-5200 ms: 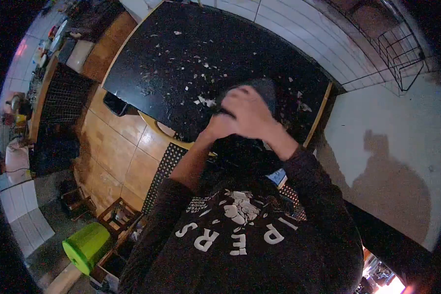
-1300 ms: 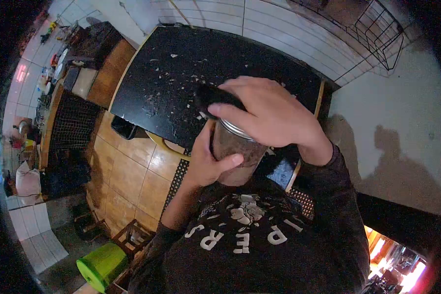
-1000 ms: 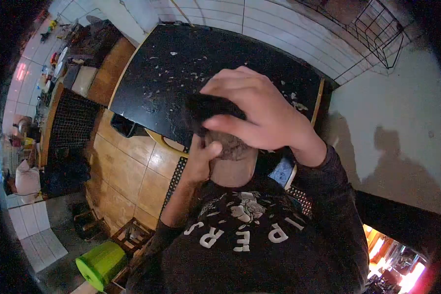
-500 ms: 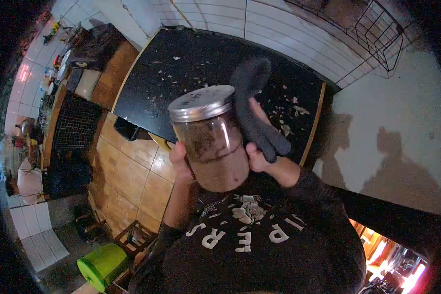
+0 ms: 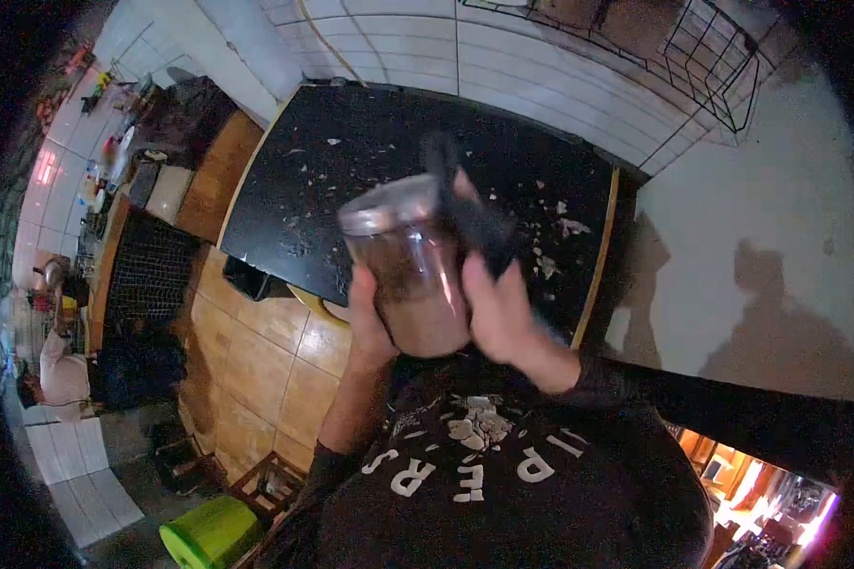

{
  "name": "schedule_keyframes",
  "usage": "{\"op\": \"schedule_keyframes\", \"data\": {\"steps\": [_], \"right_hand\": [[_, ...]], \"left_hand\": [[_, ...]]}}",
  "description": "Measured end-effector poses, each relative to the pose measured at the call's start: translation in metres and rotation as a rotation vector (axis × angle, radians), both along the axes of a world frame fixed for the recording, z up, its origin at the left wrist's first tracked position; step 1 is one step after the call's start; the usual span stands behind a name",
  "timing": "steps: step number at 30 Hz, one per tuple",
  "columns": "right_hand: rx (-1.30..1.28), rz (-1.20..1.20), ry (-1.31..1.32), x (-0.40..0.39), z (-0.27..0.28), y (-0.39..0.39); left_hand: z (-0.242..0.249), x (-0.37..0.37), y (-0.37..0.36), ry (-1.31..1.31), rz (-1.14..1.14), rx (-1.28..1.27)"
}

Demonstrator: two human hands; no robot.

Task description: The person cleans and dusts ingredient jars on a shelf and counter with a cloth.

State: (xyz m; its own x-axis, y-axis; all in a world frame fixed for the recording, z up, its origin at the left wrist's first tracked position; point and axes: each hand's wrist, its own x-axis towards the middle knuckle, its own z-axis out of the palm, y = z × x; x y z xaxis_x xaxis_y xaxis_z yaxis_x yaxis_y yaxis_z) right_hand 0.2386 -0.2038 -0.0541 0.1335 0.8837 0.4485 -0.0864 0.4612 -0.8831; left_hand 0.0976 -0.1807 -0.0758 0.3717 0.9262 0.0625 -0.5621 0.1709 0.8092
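I hold a clear jar with a silver metal lid in front of my chest, slightly tilted. Brownish contents fill part of it. My left hand is wrapped round the jar's left side. On the opposite side, my right hand presses a dark grey cloth against the jar wall; motion blurs the cloth and fingers. Beneath and beyond the jar lies a black tabletop scattered with pale flakes and scraps.
A wire rack hangs on the white tiled wall at the upper right. Another person stands at a counter on the far left. A green bucket is at the lower left, near a wooden stool.
The cloth has shifted left and down closer against the jar, and my right hand has turned with it. The jar has moved slightly; my left hand keeps its hold.
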Motion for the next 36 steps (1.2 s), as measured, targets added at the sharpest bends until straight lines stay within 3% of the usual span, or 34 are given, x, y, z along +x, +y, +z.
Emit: {"op": "schedule_keyframes", "data": {"steps": [2, 3, 5, 8, 10, 11, 14, 15, 16, 18, 20, 22, 23, 25, 28, 30, 32, 33, 35, 36], "right_hand": [[-0.162, 0.032, -0.274, -0.009, -0.008, -0.037], [-0.149, 0.032, -0.281, -0.004, -0.007, -0.042], [0.126, -0.015, -0.809, 0.005, 0.003, -0.044], [0.229, -0.064, -0.781, 0.018, 0.041, -0.017], [0.118, -0.031, -0.497, 0.026, 0.061, 0.001], [0.009, 0.123, -0.122, 0.027, 0.065, 0.008], [-0.283, 0.442, 0.688, 0.035, 0.075, 0.023], [-0.469, 0.313, 0.776, 0.036, 0.065, 0.021], [-0.425, 0.094, 0.52, 0.03, 0.057, 0.012], [-0.354, 0.014, 0.102, 0.015, 0.042, -0.013], [-0.067, -0.095, -0.11, -0.005, 0.018, -0.02], [-0.085, -0.142, -0.493, -0.011, 0.023, -0.042], [-0.076, -0.145, -0.495, -0.01, 0.023, -0.043], [0.055, -0.205, -0.858, -0.008, 0.021, -0.043], [0.112, -0.153, -0.884, 0.011, 0.063, -0.02], [0.155, -0.134, -0.608, 0.025, 0.077, 0.001], [-0.188, 0.378, 0.293, 0.036, 0.085, 0.019], [-0.189, 0.372, 0.293, 0.036, 0.078, 0.017], [-0.354, 0.309, 0.655, 0.031, 0.051, 0.015], [-0.4, 0.15, 0.67, 0.024, 0.038, 0.006]], "left_hand": [[0.001, 0.0, 0.016, -0.69, -0.275, -0.076], [0.012, -0.001, 0.018, -0.182, -0.043, 0.062], [0.012, -0.002, 0.011, -0.076, -0.013, 0.105], [-0.009, 0.001, -0.001, 0.039, 0.067, 0.01], [-0.006, 0.006, -0.007, 0.066, 0.018, 0.062], [0.002, 0.007, -0.012, 0.069, 0.016, 0.055], [0.017, 0.009, -0.02, 0.113, -0.09, 0.014], [0.013, 0.007, -0.016, 0.095, -0.071, 0.006], [0.011, 0.006, -0.011, 0.076, -0.054, 0.003], [0.016, 0.01, 0.005, 0.043, -0.069, 0.064], [0.013, 0.014, 0.015, -0.057, 0.116, 0.092], [0.023, 0.012, 0.016, 0.009, 0.123, 0.094], [0.027, 0.014, 0.02, 0.03, 0.149, 0.115], [0.02, 0.015, 0.022, -0.042, 0.149, 0.092], [-0.001, 0.009, 0.004, -0.025, 0.018, -0.011], [-0.01, 0.001, -0.011, -0.007, -0.107, -0.122], [-0.013, -0.004, -0.018, 0.002, -0.173, -0.174], [-0.014, -0.005, -0.021, -0.058, -0.189, -0.136], [-0.009, -0.006, -0.022, -0.167, -0.259, -0.172], [0.0, -0.001, -0.02, -0.171, -0.26, -0.166]]}}
